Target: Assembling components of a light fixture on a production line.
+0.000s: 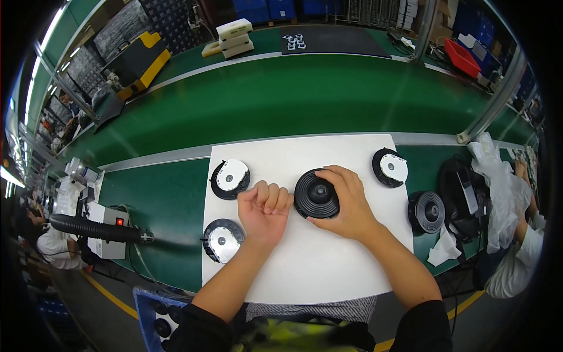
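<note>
A round black speaker (316, 194) with a ringed cone faces up over the middle of the white board (328, 258). My right hand (349, 205) grips its right side, thumb at the near edge and fingers over the far edge. Close to the speaker's left rim is my left hand (265, 212), turned palm up with its fingers curled in and nothing visible in them. Two speakers with white backs, an upper one (230, 178) and a lower one (224, 242), lie left of my left hand. Another white-backed speaker (390, 168) rests at the board's far right.
Right of the board sit a cone-up black speaker (427, 212), a crumpled white paper (444, 247) and a clear plastic bag (498, 188). A white box with a black hose (97, 227) stands left. Beyond runs a green conveyor belt (281, 91). A blue crate (143, 314) is lower left.
</note>
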Demonstrator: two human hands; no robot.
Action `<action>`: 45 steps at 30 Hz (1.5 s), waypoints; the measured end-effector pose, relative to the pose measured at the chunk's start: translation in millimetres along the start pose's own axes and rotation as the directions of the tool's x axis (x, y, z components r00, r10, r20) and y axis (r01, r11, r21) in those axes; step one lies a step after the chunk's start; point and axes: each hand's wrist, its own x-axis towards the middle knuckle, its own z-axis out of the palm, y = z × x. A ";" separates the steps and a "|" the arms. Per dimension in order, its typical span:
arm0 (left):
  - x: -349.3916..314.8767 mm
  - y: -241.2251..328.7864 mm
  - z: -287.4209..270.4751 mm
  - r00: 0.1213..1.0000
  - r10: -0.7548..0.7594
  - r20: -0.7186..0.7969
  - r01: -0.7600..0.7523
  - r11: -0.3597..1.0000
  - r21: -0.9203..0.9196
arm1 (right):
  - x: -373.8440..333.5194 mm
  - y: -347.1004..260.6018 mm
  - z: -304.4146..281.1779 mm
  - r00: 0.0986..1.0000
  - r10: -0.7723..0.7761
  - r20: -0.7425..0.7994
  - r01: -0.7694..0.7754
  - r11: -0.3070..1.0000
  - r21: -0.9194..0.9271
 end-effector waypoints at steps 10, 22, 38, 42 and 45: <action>1.1 3.0 -1.5 0.997 -0.012 -0.071 0.004 0.993 -0.120 | 0.0 -3.7 -2.4 0.998 -0.010 0.069 0.015 0.998 -0.067; 2.0 -0.2 -1.5 0.959 0.011 -0.284 -0.063 0.983 -0.173 | 0.2 9.8 -8.3 0.998 -0.006 -0.067 0.023 0.963 0.267; 1.7 -0.9 4.8 0.985 0.118 0.128 -0.141 0.972 0.188 | 11.2 13.1 -20.4 0.958 0.283 0.047 0.030 -0.263 0.964; 3.2 -0.6 4.7 0.989 0.105 0.101 -0.118 0.984 0.132 | 10.6 12.0 -26.1 0.968 0.244 0.056 0.039 -0.367 0.929; 3.6 -1.0 3.6 0.990 0.107 0.094 -0.118 0.986 0.119 | 10.0 12.1 -28.0 0.968 0.241 0.076 0.025 -0.390 0.920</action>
